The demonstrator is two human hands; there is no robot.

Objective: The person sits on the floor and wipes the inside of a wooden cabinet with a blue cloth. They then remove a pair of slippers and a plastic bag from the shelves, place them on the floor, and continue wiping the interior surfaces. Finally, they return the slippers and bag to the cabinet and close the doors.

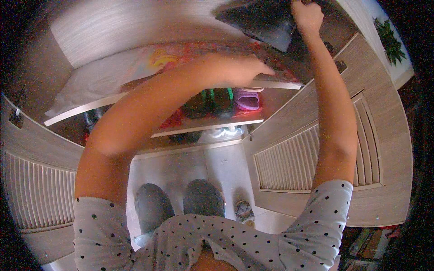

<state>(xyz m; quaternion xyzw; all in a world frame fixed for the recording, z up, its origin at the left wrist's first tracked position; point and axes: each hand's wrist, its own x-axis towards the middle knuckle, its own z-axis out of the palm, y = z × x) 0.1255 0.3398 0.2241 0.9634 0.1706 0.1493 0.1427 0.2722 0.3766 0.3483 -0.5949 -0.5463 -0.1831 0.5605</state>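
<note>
My right hand (pixel 309 19) is raised at the top right, its fingers closed on the edge of a black, glossy item (pixel 266 22) that looks like a bag; its exact kind is unclear. That item hangs tilted over the upper shelf of an open shoe cabinet. My left hand (pixel 246 71) reaches across the same shelf, fingers stretched out and slightly blurred. Beneath it lies a colourful, crinkled plastic sheet (pixel 165 59) with red and yellow print, covering the shelf board. Whether the left fingertips touch the sheet is hard to see.
Lower shelves hold a purple shoe (pixel 248 102) and dark shoes with green trim (pixel 221 103). Louvred cabinet doors stand open at left (pixel 38 185) and right (pixel 289 156). A sandal (pixel 244 211) lies on the tiled floor (pixel 181 169) beside my feet. A green plant (pixel 391 43) stands at far right.
</note>
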